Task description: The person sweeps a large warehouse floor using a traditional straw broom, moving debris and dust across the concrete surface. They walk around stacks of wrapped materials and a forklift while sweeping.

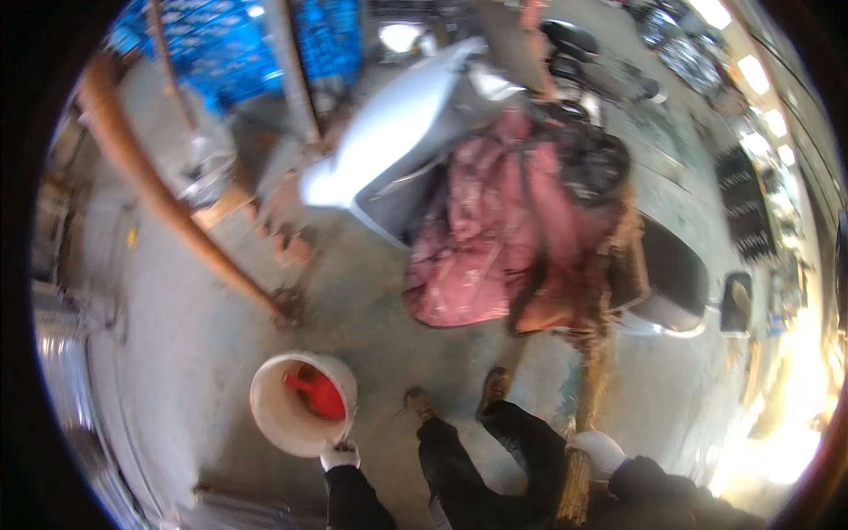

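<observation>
My left hand (341, 456), in a white glove, is closed at the rim of a white bucket (272, 424), on its near right side. The bucket tilts so that its inside shows, with a red object (318, 392) lying in it; its kind is too blurred to tell. On the right, my right hand (601, 454), also white-gloved, is closed on a long straw-coloured shaft (590, 389) that looks like a broom. Its frayed lower part hangs below the hand, and the fingers are partly hidden. My boots stand on the floor between the two hands.
A dusty dark-red cover (503, 238) lies over a bulky object ahead, beside a silver panel (389, 124). A brown post (168, 194) slants across the left. Blue crates (230, 53) stand at the back left. A black mat (745, 203) is at right.
</observation>
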Demonstrator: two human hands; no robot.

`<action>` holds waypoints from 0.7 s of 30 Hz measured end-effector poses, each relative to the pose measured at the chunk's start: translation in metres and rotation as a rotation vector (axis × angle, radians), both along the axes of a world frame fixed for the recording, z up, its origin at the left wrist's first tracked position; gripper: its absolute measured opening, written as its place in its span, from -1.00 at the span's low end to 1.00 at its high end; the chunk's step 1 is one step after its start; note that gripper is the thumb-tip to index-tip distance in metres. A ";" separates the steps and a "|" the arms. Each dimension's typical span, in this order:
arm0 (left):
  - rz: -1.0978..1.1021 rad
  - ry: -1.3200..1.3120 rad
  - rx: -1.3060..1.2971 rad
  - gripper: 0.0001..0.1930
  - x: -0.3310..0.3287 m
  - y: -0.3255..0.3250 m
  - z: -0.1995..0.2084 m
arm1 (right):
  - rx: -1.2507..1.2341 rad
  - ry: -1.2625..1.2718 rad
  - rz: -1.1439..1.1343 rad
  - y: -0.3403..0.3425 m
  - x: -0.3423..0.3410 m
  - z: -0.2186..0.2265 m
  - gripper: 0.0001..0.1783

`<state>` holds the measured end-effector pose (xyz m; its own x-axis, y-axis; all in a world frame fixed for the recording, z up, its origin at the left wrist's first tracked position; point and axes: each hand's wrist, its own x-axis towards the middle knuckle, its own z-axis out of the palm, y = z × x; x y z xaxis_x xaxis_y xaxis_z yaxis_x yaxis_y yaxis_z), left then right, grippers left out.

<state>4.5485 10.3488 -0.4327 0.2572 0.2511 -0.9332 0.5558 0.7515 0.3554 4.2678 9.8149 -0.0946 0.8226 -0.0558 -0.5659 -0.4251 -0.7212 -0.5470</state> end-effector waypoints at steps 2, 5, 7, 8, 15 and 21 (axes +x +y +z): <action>-0.045 0.126 -0.028 -0.85 -0.010 -0.009 -0.002 | 0.015 -0.041 -0.058 -0.003 -0.005 0.008 -0.57; -0.329 0.210 0.013 -0.85 -0.030 -0.042 0.036 | -0.020 -0.008 -0.134 -0.014 -0.018 0.018 -0.56; -0.593 0.124 0.097 -0.89 -0.044 -0.084 0.087 | -0.034 -0.033 -0.149 -0.025 -0.030 0.025 -0.53; -0.705 0.109 0.168 -0.88 -0.054 -0.109 0.123 | -0.031 -0.104 -0.192 -0.031 -0.036 0.029 -0.53; -1.629 -0.937 -0.186 -0.45 -0.091 -0.310 0.425 | -0.074 -0.417 -0.521 -0.100 -0.120 0.069 -0.50; -1.666 -1.481 -0.486 -0.31 -0.235 -0.528 0.649 | 0.031 -0.534 -0.656 -0.174 -0.213 0.123 -0.55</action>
<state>4.3134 9.8212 0.2167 0.2671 -0.9541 0.1355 0.1827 0.1882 0.9650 4.0548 9.6413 0.0289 0.7865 -0.6059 -0.1195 -0.4309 -0.3998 -0.8090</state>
